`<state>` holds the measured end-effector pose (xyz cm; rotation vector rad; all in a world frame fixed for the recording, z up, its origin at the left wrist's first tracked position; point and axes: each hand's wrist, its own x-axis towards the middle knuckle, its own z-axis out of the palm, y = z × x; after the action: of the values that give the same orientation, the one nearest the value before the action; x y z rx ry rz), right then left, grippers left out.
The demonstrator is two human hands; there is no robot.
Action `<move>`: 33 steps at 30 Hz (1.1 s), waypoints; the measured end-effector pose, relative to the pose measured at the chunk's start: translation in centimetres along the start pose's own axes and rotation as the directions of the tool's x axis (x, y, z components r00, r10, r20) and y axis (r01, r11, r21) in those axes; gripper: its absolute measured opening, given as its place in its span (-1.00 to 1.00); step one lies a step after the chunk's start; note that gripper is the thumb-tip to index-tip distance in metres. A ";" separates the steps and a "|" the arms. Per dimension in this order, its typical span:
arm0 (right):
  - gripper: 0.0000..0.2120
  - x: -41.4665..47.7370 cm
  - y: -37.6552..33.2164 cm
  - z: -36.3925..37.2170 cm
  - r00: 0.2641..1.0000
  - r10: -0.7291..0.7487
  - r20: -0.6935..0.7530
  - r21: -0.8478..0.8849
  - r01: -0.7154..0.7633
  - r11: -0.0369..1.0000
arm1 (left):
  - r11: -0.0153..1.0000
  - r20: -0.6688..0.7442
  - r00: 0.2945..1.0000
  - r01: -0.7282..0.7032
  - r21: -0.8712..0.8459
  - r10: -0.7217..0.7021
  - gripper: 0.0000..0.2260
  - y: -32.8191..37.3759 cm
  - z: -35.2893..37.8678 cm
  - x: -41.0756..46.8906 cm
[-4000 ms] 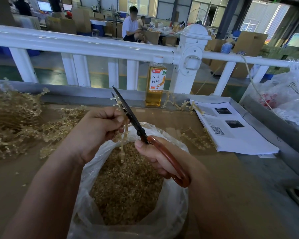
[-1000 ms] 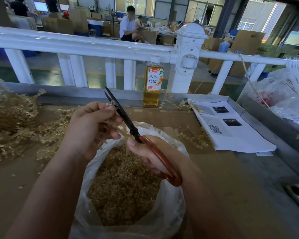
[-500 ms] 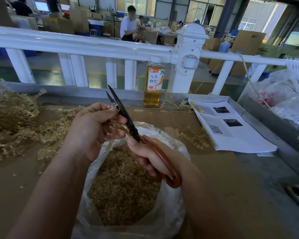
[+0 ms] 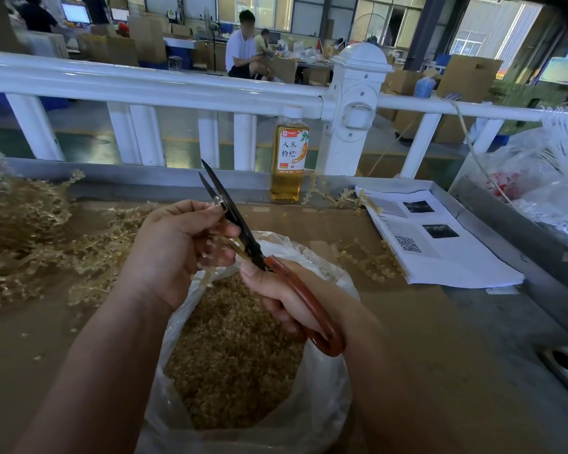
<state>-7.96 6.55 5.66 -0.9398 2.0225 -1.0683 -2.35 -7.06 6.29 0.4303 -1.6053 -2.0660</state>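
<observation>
Little has shifted in the last half second; against four seconds ago, the sprig (image 4: 206, 277) that hung long below the left hand (image 4: 174, 247) now shows only as a short pale stub under the fist. Both hands sit a touch lower and further left in view. The left hand's fingers are curled round the sprig, holding it against the blades just above the bag's (image 4: 325, 404) mouth. The right hand (image 4: 286, 296) is wrapped round the scissors' (image 4: 243, 237) handles, thumb pressed near the pivot. The blades point up and away, their tips slightly apart.

The scissors have long, dark, narrow blades and smooth red-brown looped handles. The sprig is a stiff, knobbly, straw-coloured strand that looks like plastic. The bag is thin, crinkled clear film, holding a grainy mass of small tan bits (image 4: 230, 355). To the left lies a tangled, bristly heap (image 4: 23, 231) of the same sprigs on flat brown cardboard (image 4: 423, 322). Behind stand a clear bottle (image 4: 289, 155) of amber drink with a white cap and a glossy white rail (image 4: 177, 90). A stack of printed sheets (image 4: 440, 257) lies at right.
</observation>
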 end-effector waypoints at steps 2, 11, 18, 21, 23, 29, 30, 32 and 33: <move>-0.77 0.0 0.0 0.0 1.000 -0.025 0.005 0.008 0.025 1.000 | 1.000 -0.001 1.000 -0.004 0.008 0.004 -0.84 0.0 0.0 0.0; -0.78 0.0 -0.1 0.2 0.999 0.038 -0.005 0.079 -0.037 0.996 | 0.999 0.015 1.000 -0.026 0.038 0.026 -0.87 -0.3 -0.1 0.0; -0.53 -0.4 0.2 0.0 0.996 0.056 0.073 0.291 -0.075 0.954 | 0.999 0.011 0.999 -0.031 0.020 0.031 -0.86 -0.3 0.0 -0.2; -0.57 -0.3 0.4 0.0 0.999 0.033 0.020 0.079 -0.034 0.996 | 1.000 0.007 1.000 -0.023 0.007 0.023 -0.85 -0.3 0.0 -0.2; -0.58 0.2 0.7 -0.1 0.999 0.029 -0.031 -0.003 -0.029 1.000 | 1.000 -0.021 0.999 -0.028 -0.003 0.028 -0.86 -0.3 0.0 -0.2; -0.72 -0.4 -0.1 0.0 1.000 -0.008 -0.016 -0.084 0.007 0.996 | 0.997 -0.084 0.993 -0.077 0.027 0.079 -0.82 -0.4 0.2 -0.3; -0.73 -0.4 -0.1 -0.1 1.000 -0.014 -0.022 -0.090 0.012 0.996 | 0.996 -0.080 0.993 -0.080 0.029 0.082 -0.81 -0.4 0.2 -0.3; -0.73 -0.3 -0.1 -0.2 1.000 -0.022 -0.018 -0.072 0.021 0.997 | 0.997 -0.062 0.995 -0.075 0.017 0.076 -0.81 -0.4 0.2 -0.2; -0.73 -0.3 -0.2 -0.2 1.000 -0.024 -0.010 -0.052 0.023 0.998 | 0.997 -0.051 0.996 -0.070 0.009 0.071 -0.81 -0.4 0.1 -0.2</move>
<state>-7.88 6.79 5.92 -0.9889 2.0611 -1.0402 -2.38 -6.77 5.89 0.4198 -1.5754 -1.9822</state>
